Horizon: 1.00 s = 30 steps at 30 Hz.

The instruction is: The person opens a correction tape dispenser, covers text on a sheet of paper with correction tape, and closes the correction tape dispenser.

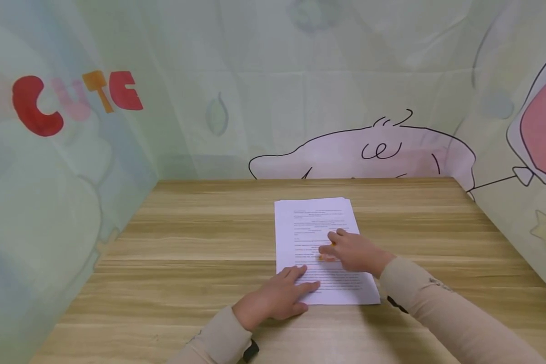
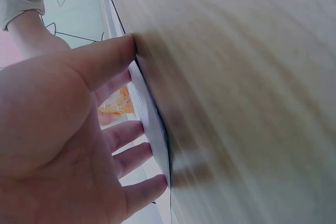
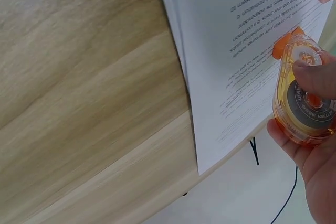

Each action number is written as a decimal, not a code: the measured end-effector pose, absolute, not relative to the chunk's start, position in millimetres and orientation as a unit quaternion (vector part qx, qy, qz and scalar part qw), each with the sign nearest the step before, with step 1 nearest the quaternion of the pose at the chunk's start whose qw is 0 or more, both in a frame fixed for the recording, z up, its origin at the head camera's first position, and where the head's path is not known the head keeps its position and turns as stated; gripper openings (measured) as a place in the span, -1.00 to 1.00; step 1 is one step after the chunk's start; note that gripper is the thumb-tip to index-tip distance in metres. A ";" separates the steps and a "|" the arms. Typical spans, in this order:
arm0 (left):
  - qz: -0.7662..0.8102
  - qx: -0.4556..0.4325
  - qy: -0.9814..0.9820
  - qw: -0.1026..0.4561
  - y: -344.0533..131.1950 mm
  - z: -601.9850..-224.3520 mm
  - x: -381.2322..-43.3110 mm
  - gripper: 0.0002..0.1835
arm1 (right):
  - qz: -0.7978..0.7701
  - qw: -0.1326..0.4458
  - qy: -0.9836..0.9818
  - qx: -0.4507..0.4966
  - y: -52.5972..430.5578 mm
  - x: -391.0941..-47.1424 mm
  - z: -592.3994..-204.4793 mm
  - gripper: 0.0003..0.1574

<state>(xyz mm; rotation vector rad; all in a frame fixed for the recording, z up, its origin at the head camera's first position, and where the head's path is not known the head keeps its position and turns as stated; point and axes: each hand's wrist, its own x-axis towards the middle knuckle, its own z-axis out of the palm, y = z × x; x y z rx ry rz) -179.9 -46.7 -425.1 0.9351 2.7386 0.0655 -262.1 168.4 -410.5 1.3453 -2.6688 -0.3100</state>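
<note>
A stack of printed sheets [image 1: 285, 227] lies on the wooden table. My left hand [image 1: 279, 293] rests on its lower left part with fingers spread; in the left wrist view the fingertips [image 2: 137, 129] press on the paper. My right hand [image 1: 357, 253] grips a clear orange correction tape [image 3: 303, 90], thumb across its side. The orange tip is at the text on the top sheet, around the middle of the page. From the head view, the fingers hide most of the correction tape. Whether the tip touches the paper is hard to tell.
The wooden table [image 1: 186, 242] extends to both sides of the stack. A printed cloth backdrop [image 1: 186, 101] with cartoon figures and the word CUTE rises behind the table and along its sides.
</note>
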 end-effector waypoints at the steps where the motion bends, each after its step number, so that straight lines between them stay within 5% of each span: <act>1: 0.023 0.320 0.939 0.123 -46.8 -425.1 -179.9 -0.43 | -0.104 0.064 -0.888 0.443 169.3 -261.9 -410.3 -0.47; 19: 0.033 0.315 0.940 0.127 -46.9 -427.7 -181.6 -0.43 | -0.086 0.048 -0.907 0.410 190.3 -258.8 -412.9 -0.48; 30: 0.041 0.319 0.940 0.118 -46.8 -426.1 -183.9 -0.46 | 0.094 0.121 -0.929 0.336 228.3 -255.1 -412.7 -0.51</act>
